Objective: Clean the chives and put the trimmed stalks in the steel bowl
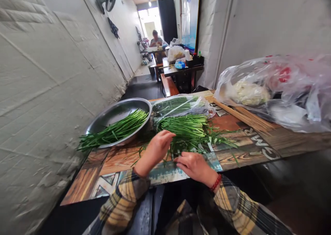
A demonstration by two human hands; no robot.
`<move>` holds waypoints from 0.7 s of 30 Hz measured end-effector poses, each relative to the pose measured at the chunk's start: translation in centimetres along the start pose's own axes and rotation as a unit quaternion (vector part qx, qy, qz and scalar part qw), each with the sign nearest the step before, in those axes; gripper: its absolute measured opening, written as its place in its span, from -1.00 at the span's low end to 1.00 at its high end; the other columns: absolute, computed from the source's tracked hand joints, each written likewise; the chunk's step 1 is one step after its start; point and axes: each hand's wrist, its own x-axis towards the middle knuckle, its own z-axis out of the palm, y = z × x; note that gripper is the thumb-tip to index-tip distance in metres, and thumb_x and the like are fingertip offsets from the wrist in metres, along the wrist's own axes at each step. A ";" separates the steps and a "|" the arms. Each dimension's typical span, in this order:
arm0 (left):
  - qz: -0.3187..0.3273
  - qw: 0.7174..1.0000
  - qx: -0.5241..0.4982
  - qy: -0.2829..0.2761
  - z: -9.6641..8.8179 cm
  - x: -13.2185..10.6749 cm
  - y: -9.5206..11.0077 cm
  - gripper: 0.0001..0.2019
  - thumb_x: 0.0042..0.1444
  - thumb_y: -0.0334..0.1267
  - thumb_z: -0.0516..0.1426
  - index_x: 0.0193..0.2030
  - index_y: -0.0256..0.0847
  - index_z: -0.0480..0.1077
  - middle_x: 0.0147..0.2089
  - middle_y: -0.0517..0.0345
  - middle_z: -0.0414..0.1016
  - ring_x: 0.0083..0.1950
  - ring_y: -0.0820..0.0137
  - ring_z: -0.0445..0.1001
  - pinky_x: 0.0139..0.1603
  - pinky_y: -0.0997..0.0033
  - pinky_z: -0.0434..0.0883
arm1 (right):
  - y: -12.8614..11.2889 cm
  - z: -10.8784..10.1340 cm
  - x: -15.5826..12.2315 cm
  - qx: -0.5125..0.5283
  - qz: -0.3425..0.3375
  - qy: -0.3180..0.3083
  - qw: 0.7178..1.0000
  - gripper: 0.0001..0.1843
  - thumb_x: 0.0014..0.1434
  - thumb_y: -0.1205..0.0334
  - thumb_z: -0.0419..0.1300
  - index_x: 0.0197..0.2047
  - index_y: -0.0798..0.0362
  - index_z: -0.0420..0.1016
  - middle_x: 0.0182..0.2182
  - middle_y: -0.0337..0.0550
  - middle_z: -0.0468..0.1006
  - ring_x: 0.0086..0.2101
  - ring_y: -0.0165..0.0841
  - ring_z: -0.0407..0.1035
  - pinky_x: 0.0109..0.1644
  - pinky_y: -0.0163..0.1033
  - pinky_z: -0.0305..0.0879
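A pile of garlic chives (pixel 188 126) lies on the table with its pale stem ends to the right. My left hand (pixel 157 149) is at the near left edge of this pile, fingers pinched together. Lower and to the right, my right hand (pixel 196 166) is just above the tabletop, its fingers also closed, beside loose green leaves. Whatever is between the fingers of either hand is too small or hidden to make out. More garlic chives (pixel 121 126) rest in a metal basin (pixel 94 126) on the left, their leaf tips hanging over its rim.
Behind the pile lies a clear plastic bag (pixel 181 104) of greens. Thin wooden sticks (pixel 245 116) and a large plastic bag (pixel 292 93) with pale contents are on the right. A white wall (pixel 38 90) borders the left. Farther back, a person (pixel 156 40) sits at another table.
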 end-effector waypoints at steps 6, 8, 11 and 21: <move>0.006 0.991 0.097 -0.095 5.1 -2.8 -0.2 -0.75 0.28 -0.36 -0.01 -0.04 -0.24 0.47 -0.07 -0.07 0.49 -0.06 0.25 0.44 -0.01 0.19 0.42 | 0.7 -1.1 0.1 -0.059 0.041 0.020 0.997 -0.84 0.20 0.25 0.19 -0.15 0.02 0.54 -0.14 -0.08 0.47 -0.12 -0.24 0.34 -0.03 -0.15 0.26; 0.006 0.990 0.119 -0.082 5.5 -3.6 -0.2 -0.73 0.25 -0.38 0.03 0.05 -0.23 0.42 0.04 -0.07 0.46 0.04 0.23 0.40 0.07 0.15 0.40 | 2.4 -1.8 -0.6 -0.065 0.073 0.052 0.994 -0.76 0.21 0.26 0.18 -0.03 0.00 0.50 -0.11 -0.07 0.47 -0.11 -0.24 0.33 -0.02 -0.13 0.28; 0.019 0.985 0.140 -0.102 5.5 -4.3 0.3 -0.67 0.20 -0.39 0.09 0.11 -0.16 0.37 0.12 -0.03 0.42 0.11 0.20 0.36 0.13 0.10 0.37 | 6.0 -3.0 -1.9 -0.101 0.106 0.103 0.984 -0.68 0.25 0.23 0.13 0.07 0.00 0.45 -0.06 -0.01 0.46 -0.07 -0.19 0.33 0.02 -0.07 0.29; 0.017 0.977 0.170 -0.127 6.1 -1.5 -1.0 -0.67 0.17 -0.29 0.14 0.09 -0.18 0.35 0.15 -0.04 0.37 0.18 0.20 0.32 0.21 0.12 0.33 | 10.0 -6.2 -3.0 -0.100 0.112 0.239 0.959 -0.66 0.34 0.15 -0.02 0.06 0.05 0.43 -0.05 0.00 0.51 -0.03 -0.20 0.39 0.09 -0.02 0.33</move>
